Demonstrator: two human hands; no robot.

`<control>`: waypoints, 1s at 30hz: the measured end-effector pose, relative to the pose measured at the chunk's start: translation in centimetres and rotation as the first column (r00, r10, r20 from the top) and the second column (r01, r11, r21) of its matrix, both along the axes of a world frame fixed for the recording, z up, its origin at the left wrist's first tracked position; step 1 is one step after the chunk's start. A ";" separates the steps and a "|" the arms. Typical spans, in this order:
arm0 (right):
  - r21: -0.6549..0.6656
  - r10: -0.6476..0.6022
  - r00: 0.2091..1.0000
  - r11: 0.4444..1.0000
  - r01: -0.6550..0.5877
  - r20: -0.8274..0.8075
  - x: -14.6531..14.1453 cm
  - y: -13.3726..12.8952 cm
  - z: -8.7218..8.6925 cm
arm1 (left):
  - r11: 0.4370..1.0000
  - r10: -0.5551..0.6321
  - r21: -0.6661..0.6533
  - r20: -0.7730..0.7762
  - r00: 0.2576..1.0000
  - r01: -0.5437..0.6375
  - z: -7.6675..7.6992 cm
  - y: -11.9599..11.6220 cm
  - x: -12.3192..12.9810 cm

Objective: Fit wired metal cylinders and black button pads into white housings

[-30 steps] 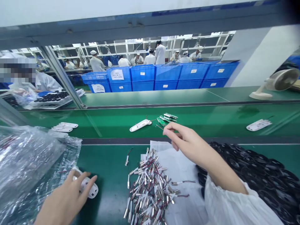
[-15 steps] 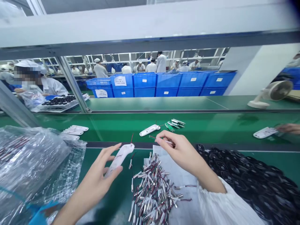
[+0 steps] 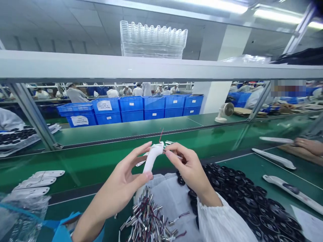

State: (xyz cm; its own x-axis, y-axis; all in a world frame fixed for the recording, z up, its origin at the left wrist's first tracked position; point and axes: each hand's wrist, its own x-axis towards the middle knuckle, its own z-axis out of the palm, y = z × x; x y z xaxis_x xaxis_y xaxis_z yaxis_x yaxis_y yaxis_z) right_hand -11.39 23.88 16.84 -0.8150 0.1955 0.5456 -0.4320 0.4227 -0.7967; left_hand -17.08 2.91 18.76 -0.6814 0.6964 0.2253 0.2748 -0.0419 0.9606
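Note:
My left hand point(image 3: 123, 178) grips a curved white plastic housing point(image 3: 152, 158) between fingers and thumb, raised above the bench. A thin red wire point(image 3: 161, 134) sticks up from its top end. My right hand point(image 3: 190, 164) is closed in a pinch on a small wired part point(image 3: 178, 157), mostly hidden by the fingers. Its fingertips are right beside the housing's upper end; whether they touch it I cannot tell. Below both hands lies a pile of small silver cylinders with dark red wires point(image 3: 147, 218), partly on a white sheet point(image 3: 165, 191).
Black ring-shaped parts point(image 3: 237, 198) are heaped on the right. White housings point(image 3: 41, 178) lie on the left, near a clear plastic bag point(image 3: 22, 215). Another person's hand point(image 3: 309, 146) is at far right near long white pieces point(image 3: 274, 158). A metal post point(image 3: 32, 116) stands at left.
The view has swung right and tilted up. Both hands have come together, bringing the housing and the wired part close to each other. The housing now stands more upright.

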 end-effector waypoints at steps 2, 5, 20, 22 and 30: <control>-0.019 0.026 1.000 0.999 -0.026 0.007 0.1 0.1 0.0 | 1.000 -0.014 -0.025 -0.043 0.999 0.013 -0.1 0.4 0.0; -0.149 0.088 0.996 0.985 -0.083 0.027 -0.1 0.0 -0.3 | 0.995 0.030 -0.090 -0.166 0.986 -0.046 -0.5 0.6 -0.1; -0.321 0.202 0.977 0.922 -0.215 -0.073 -1.4 0.2 -1.4 | 0.981 0.014 -0.174 -0.353 0.936 -0.080 -0.6 0.8 -1.6; -0.320 0.151 0.987 0.934 -0.161 -0.056 -1.3 0.7 -1.2 | 0.986 0.004 -0.158 -0.319 0.948 -0.058 -0.4 0.8 -1.6; -0.309 0.108 0.994 0.946 -0.096 0.022 -0.1 2.0 -0.4 | 0.996 -0.010 -0.089 -0.283 0.959 -0.016 -0.6 0.6 -2.0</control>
